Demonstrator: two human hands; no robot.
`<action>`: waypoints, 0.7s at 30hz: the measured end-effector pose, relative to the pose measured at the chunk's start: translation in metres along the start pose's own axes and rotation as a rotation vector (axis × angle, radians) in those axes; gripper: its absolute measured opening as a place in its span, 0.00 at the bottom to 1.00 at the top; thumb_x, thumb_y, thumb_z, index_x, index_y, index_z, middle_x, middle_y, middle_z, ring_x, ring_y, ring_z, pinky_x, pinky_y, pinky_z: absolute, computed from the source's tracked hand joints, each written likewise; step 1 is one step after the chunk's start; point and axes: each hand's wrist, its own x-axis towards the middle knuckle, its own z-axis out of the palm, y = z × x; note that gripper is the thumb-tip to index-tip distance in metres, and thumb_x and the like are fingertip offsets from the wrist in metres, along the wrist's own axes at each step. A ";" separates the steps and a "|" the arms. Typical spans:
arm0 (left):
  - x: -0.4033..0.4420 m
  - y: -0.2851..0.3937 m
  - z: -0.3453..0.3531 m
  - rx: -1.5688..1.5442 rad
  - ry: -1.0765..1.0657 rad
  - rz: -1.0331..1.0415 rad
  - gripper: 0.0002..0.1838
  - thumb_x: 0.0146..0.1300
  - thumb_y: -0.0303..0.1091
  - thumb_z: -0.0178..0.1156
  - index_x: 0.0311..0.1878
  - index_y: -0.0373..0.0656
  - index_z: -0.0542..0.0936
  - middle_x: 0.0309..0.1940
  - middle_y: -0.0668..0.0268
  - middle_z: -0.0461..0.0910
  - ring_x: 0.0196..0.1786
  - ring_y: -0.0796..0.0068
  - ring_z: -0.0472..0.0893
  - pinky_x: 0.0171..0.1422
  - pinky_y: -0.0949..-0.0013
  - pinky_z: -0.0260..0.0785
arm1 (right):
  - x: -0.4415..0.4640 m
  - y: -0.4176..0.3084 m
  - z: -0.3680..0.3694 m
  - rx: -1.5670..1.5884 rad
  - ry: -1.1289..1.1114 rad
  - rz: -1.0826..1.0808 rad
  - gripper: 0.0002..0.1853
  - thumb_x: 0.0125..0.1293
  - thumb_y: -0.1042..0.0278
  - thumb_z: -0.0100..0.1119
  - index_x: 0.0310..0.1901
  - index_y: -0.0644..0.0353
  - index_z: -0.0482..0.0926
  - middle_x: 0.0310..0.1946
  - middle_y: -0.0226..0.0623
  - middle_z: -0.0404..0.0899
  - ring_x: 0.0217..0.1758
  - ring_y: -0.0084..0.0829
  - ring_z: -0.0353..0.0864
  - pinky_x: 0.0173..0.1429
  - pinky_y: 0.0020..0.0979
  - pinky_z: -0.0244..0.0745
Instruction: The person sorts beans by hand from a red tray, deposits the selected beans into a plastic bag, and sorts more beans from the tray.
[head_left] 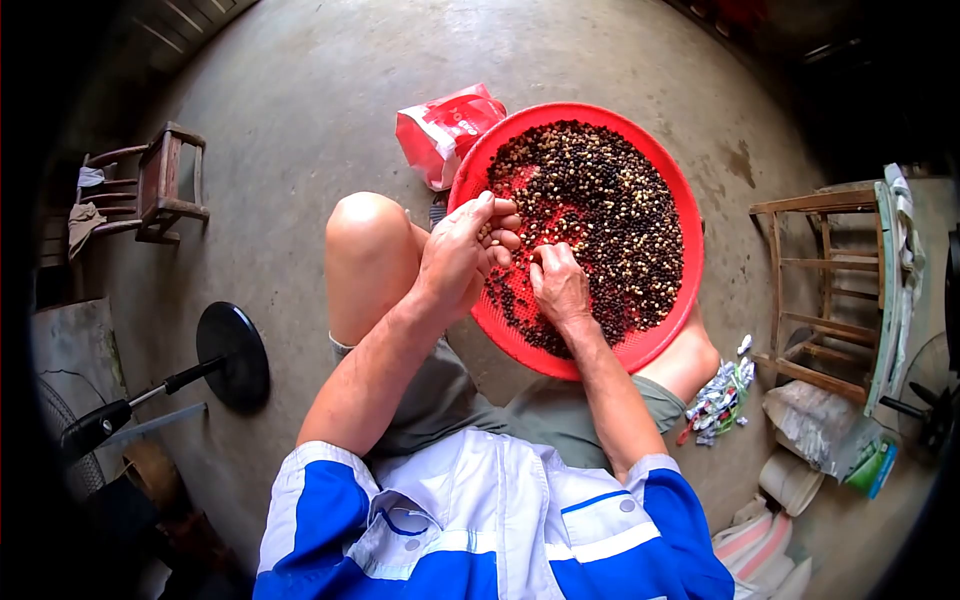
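Note:
A round red plastic sieve tray [692, 235] rests across my lap and knees. Spread over it are small round beans [630, 215], mostly dark brown to black, with pale tan ones mixed in; their exact kind is unclear. My left hand [465, 245] is cupped above the tray's left side, its fingers curled around several pale beans [487, 233]. Down at the beans near the tray's middle, my right hand [560, 285] has its fingertips pinched together. What sits between those fingertips is hidden. Red mesh shows through around both hands, where the beans lie thin.
A red and white bag [448, 135] stands on the floor against the tray's far left. Wooden chairs [165, 185] are at left, and a wooden frame [825, 280] at right. A fan's round base [232, 357] lies left. Crumpled wrappers [722, 400] lie beside my right knee.

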 end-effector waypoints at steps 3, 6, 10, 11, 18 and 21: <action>0.000 0.000 0.002 -0.003 -0.011 -0.002 0.20 0.81 0.43 0.47 0.56 0.33 0.77 0.44 0.61 0.81 0.40 0.77 0.81 0.42 0.75 0.77 | 0.000 -0.003 -0.004 -0.001 0.004 0.004 0.09 0.65 0.70 0.62 0.46 0.58 0.79 0.41 0.45 0.76 0.42 0.49 0.82 0.46 0.45 0.81; 0.001 -0.002 0.002 0.005 -0.012 -0.001 0.20 0.81 0.43 0.47 0.56 0.33 0.77 0.44 0.61 0.81 0.40 0.77 0.81 0.42 0.75 0.77 | 0.001 -0.006 -0.002 -0.042 -0.011 -0.003 0.08 0.65 0.70 0.62 0.45 0.58 0.80 0.40 0.44 0.76 0.41 0.48 0.82 0.45 0.46 0.81; 0.002 -0.004 -0.001 0.003 -0.017 0.009 0.20 0.81 0.43 0.47 0.56 0.33 0.77 0.44 0.61 0.81 0.40 0.77 0.81 0.41 0.75 0.77 | 0.004 -0.003 0.003 -0.110 -0.012 -0.035 0.05 0.65 0.70 0.62 0.39 0.60 0.78 0.38 0.45 0.76 0.37 0.48 0.82 0.42 0.45 0.81; 0.002 -0.004 -0.001 0.005 -0.015 0.008 0.20 0.81 0.43 0.47 0.56 0.33 0.77 0.44 0.61 0.81 0.40 0.77 0.81 0.41 0.75 0.77 | 0.004 -0.002 0.003 -0.122 -0.008 -0.042 0.05 0.65 0.71 0.62 0.37 0.61 0.77 0.37 0.46 0.76 0.37 0.48 0.82 0.41 0.45 0.80; -0.001 0.000 0.002 0.011 0.008 0.013 0.20 0.81 0.43 0.47 0.56 0.34 0.77 0.44 0.61 0.81 0.40 0.77 0.81 0.41 0.75 0.76 | -0.014 0.015 -0.012 0.174 0.056 0.057 0.05 0.58 0.79 0.60 0.34 0.64 0.74 0.30 0.45 0.77 0.33 0.45 0.80 0.39 0.45 0.77; -0.001 -0.001 0.004 0.014 -0.007 0.013 0.20 0.81 0.43 0.47 0.56 0.34 0.77 0.44 0.61 0.81 0.39 0.77 0.81 0.41 0.75 0.77 | -0.010 0.018 -0.015 0.178 0.063 0.021 0.04 0.60 0.77 0.58 0.37 0.63 0.74 0.33 0.46 0.77 0.37 0.48 0.81 0.42 0.45 0.78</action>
